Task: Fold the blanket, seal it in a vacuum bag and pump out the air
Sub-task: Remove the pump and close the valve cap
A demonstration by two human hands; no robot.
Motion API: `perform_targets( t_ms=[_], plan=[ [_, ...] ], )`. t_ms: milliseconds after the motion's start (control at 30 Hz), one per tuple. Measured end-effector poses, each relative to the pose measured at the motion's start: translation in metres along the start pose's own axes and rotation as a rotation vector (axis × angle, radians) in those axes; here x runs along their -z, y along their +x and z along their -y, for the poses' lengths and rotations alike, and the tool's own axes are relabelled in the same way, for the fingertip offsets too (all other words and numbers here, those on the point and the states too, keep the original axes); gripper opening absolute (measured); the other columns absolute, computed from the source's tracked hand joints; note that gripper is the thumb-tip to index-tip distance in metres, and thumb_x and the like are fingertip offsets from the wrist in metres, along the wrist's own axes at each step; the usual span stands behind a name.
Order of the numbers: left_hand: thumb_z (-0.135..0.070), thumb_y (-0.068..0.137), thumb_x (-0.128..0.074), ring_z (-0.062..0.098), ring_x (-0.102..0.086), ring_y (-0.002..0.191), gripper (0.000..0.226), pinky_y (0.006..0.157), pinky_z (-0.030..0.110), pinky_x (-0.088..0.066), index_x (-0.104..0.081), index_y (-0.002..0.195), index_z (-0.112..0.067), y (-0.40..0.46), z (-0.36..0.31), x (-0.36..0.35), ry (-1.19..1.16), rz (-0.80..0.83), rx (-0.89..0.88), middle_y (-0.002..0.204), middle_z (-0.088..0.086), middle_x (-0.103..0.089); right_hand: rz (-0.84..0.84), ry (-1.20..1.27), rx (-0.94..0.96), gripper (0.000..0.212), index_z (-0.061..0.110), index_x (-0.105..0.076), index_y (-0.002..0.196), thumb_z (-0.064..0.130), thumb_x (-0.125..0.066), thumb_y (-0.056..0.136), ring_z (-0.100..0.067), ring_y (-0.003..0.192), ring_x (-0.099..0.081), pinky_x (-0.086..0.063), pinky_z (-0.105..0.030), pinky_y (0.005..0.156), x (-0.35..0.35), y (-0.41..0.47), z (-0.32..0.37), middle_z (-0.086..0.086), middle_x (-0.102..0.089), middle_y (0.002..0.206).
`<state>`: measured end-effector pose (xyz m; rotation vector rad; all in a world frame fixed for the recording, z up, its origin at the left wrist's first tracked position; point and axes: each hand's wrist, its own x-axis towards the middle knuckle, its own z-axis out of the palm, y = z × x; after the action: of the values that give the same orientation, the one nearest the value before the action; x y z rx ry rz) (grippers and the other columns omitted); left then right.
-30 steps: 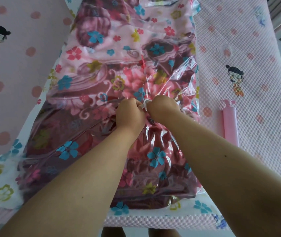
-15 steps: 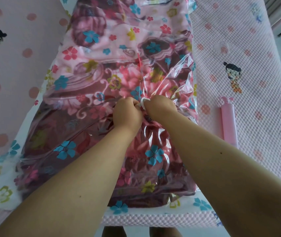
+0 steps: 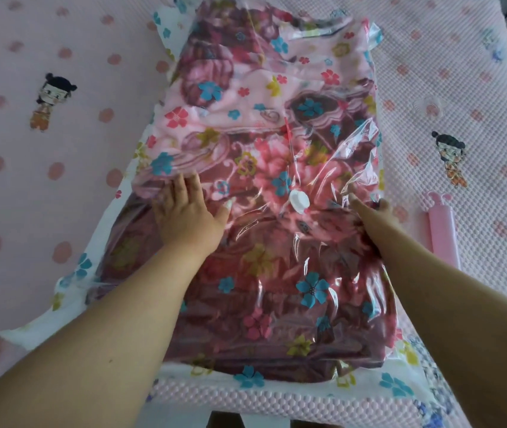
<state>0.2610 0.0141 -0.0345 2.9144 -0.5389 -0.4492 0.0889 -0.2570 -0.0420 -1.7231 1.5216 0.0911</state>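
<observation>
Both hands flat, fingers spread, on vacuum bag mid-frame: left hand left of white valve, right hand at right edge; blanket inside; pink pump on bed, right.

I see the white valve cap uncovered on top of the vacuum bag, between my left hand and right hand, with open film on either side of it. The pink pump lies just beside the bag's right edge, close by my right forearm. Bare pink bed cover spreads left of the bag.
</observation>
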Motion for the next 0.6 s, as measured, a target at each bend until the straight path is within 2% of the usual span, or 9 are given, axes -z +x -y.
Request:
perform_targets(
  t_ms=[67,167,267,367,433,533,600],
  plan=[
    [-0.072,0.088,-0.017,0.03,0.009,0.147,0.087,0.116,0.051,0.005,0.01,0.152,-0.021,0.002,0.002,-0.006,0.032,0.03,-0.027,0.16,0.009,0.011,0.057,0.104,0.029,0.084,0.019,-0.047,0.124,0.074,-0.065,0.064,-0.025,0.092,-0.06,-0.051,-0.045,0.091,-0.007,-0.003,0.0,-0.007,-0.062,0.112],
    [-0.073,0.086,-0.01,0.029,0.013,0.147,0.087,0.115,0.054,0.007,0.016,0.151,-0.02,0.007,0.01,-0.007,0.06,0.058,-0.03,0.159,0.008,0.017,0.114,0.278,0.041,0.09,0.025,-0.05,0.128,0.071,-0.073,0.053,-0.028,0.099,-0.066,-0.052,-0.047,0.092,-0.02,-0.005,0.007,-0.007,-0.065,0.116],
    [-0.071,0.088,-0.013,0.027,0.013,0.147,0.084,0.114,0.055,0.006,0.013,0.152,-0.021,0.016,0.028,-0.002,0.055,0.047,-0.061,0.159,0.006,0.018,0.135,0.292,0.038,0.097,0.028,-0.046,0.134,0.069,-0.074,0.051,-0.033,0.105,-0.064,-0.051,-0.048,0.095,-0.039,-0.013,0.013,-0.01,-0.063,0.123],
    [-0.065,0.091,-0.025,0.031,0.006,0.147,0.081,0.116,0.057,-0.001,0.0,0.154,-0.02,0.023,0.057,0.013,0.002,-0.009,-0.072,0.161,0.01,0.009,0.122,0.239,0.025,0.091,0.034,-0.05,0.119,0.075,-0.073,0.041,-0.027,0.091,-0.068,-0.055,-0.046,0.088,-0.048,-0.023,0.015,-0.003,-0.066,0.11],
    [-0.071,0.088,-0.026,0.036,0.004,0.146,0.084,0.114,0.061,-0.002,0.001,0.154,-0.026,0.026,0.078,0.021,0.018,-0.013,0.013,0.16,0.015,0.006,0.102,0.234,0.007,0.094,0.034,-0.049,0.118,0.074,-0.075,0.037,-0.028,0.091,-0.068,-0.055,-0.046,0.088,-0.048,-0.027,0.018,-0.003,-0.065,0.111],
    [-0.08,0.082,-0.024,0.038,-0.001,0.146,0.087,0.112,0.061,-0.007,0.017,0.148,-0.04,0.025,0.095,0.027,-0.041,0.139,0.126,0.16,0.013,0.007,0.137,0.267,-0.018,0.11,0.031,-0.042,0.128,0.066,-0.083,0.032,-0.029,0.089,-0.069,-0.057,-0.047,0.084,-0.055,-0.031,0.029,-0.005,-0.064,0.11],
    [-0.082,0.08,-0.024,0.039,-0.009,0.145,0.089,0.114,0.057,-0.015,0.021,0.146,-0.043,0.023,0.097,0.027,-0.07,0.184,0.126,0.161,0.01,0.004,0.173,0.283,0.002,0.107,0.029,-0.043,0.129,0.059,-0.086,0.036,-0.029,0.086,-0.071,-0.058,-0.047,0.079,-0.065,-0.037,0.039,-0.005,-0.067,0.109]
  ],
)
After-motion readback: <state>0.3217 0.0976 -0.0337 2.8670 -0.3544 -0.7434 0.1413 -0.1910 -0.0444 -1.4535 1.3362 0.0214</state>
